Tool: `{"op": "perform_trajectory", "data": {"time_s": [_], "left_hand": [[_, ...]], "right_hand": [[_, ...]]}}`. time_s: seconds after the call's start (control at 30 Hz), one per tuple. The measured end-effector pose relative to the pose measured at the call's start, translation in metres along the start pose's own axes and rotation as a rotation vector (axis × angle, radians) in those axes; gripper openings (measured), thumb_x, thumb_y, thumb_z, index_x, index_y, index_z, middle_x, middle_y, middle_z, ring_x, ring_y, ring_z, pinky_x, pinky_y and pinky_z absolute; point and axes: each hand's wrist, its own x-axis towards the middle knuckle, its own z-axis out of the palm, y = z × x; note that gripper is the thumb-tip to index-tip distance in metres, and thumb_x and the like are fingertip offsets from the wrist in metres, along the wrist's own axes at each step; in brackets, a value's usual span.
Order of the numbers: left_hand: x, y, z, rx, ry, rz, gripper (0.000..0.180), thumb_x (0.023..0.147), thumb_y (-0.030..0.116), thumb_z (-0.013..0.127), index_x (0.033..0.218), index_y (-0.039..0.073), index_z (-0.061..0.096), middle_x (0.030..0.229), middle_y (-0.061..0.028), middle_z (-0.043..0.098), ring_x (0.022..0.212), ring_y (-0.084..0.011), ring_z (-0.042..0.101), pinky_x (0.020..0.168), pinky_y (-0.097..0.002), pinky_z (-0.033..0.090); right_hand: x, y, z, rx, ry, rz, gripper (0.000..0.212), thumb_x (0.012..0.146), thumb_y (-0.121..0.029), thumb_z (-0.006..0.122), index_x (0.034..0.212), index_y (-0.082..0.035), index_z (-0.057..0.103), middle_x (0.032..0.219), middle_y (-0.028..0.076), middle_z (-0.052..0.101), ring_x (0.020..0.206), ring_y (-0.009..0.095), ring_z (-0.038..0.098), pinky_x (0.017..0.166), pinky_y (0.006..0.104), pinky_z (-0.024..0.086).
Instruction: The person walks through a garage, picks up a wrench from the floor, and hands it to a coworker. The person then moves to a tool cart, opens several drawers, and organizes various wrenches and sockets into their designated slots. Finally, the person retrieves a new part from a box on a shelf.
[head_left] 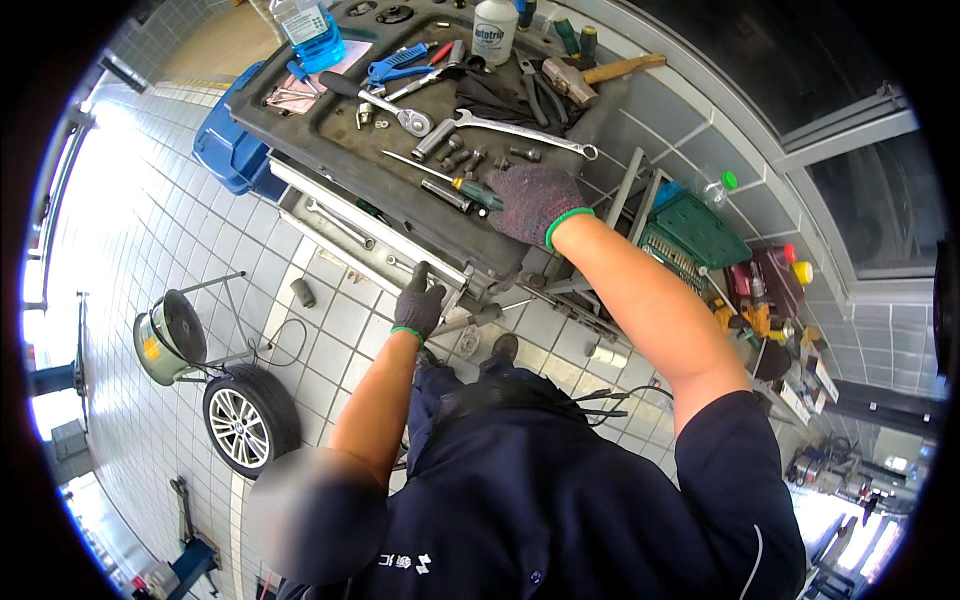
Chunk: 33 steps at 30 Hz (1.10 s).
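Note:
Both of my hands wear dark knit gloves with green cuffs. My right hand (pixel 538 203) is over the near right of the tool cart's dark top (pixel 385 195), its fingers closed round the handle of a screwdriver (pixel 470 188) with a thin shaft pointing left. Beside the screwdriver lie a chrome socket (pixel 446 194) and several small dark sockets (pixel 455 160). Lower down, my left hand (pixel 419 302) grips the front edge of a pulled-out drawer (pixel 335 232). Inside that drawer is a combination wrench (pixel 340 225).
On the cart top are a ratchet (pixel 412 120), a long combination wrench (pixel 525 132), pliers (pixel 543 95), a hammer (pixel 600 75), a white bottle (pixel 494 32) and a blue-liquid bottle (pixel 310 38). A green socket case (pixel 700 230) stands right; a wheel (pixel 250 420) lies left on the floor.

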Motion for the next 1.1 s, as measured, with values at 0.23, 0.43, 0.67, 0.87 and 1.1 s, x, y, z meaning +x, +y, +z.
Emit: {"op": "perform_trajectory", "data": {"time_s": [0.23,0.43,0.67,0.87,1.1], "left_hand": [[0.037,0.012,0.021,-0.029,0.07,0.103,0.076,0.091,0.028,0.063,0.161,0.005,0.046,0.154,-0.0288,0.056,0.141,-0.0427,0.057,0.116,-0.0424,0.045],[0.046,0.015,0.016,-0.059,-0.066,0.073,0.077,0.091,0.026,0.064,0.161,0.002,0.045,0.163,-0.0246,0.048,0.152,-0.0372,0.046,0.123,-0.0386,0.038],[0.035,0.068,-0.09,-0.036,0.903,0.445,0.06,0.092,0.019,0.072,0.148,0.002,0.057,0.15,-0.023,0.059,0.14,-0.0443,0.054,0.118,-0.0517,0.042],[0.09,0.199,-0.221,0.328,0.706,1.042,0.051,0.087,0.018,0.073,0.137,0.008,0.065,0.139,-0.0213,0.064,0.129,-0.046,0.057,0.114,-0.0537,0.045],[0.12,0.207,-0.222,0.415,0.712,0.978,0.044,0.085,0.018,0.072,0.128,0.009,0.069,0.14,-0.0197,0.064,0.136,-0.0397,0.056,0.117,-0.0568,0.039]], "right_hand": [[-0.023,0.021,-0.009,0.416,0.242,-0.057,0.047,0.093,-0.038,0.07,0.131,-0.009,0.071,0.124,0.022,0.073,0.113,0.041,0.07,0.098,0.0492,0.056],[-0.043,0.038,-0.033,0.786,0.523,-0.062,0.044,0.097,-0.03,0.075,0.133,-0.006,0.07,0.113,0.015,0.075,0.105,0.025,0.072,0.095,0.0386,0.056],[-0.008,0.05,-0.131,0.888,0.815,0.097,0.039,0.097,-0.032,0.077,0.127,-0.01,0.068,0.106,0.011,0.075,0.094,0.022,0.072,0.085,0.0384,0.057],[0.065,0.036,-0.27,0.16,1.078,0.068,0.04,0.095,-0.047,0.074,0.113,-0.011,0.074,0.099,0.02,0.074,0.096,0.037,0.072,0.084,0.0424,0.057],[0.091,0.144,-0.308,0.106,0.916,0.323,0.039,0.095,-0.047,0.07,0.117,-0.015,0.074,0.11,0.014,0.078,0.104,0.035,0.074,0.094,0.0424,0.057]]}}
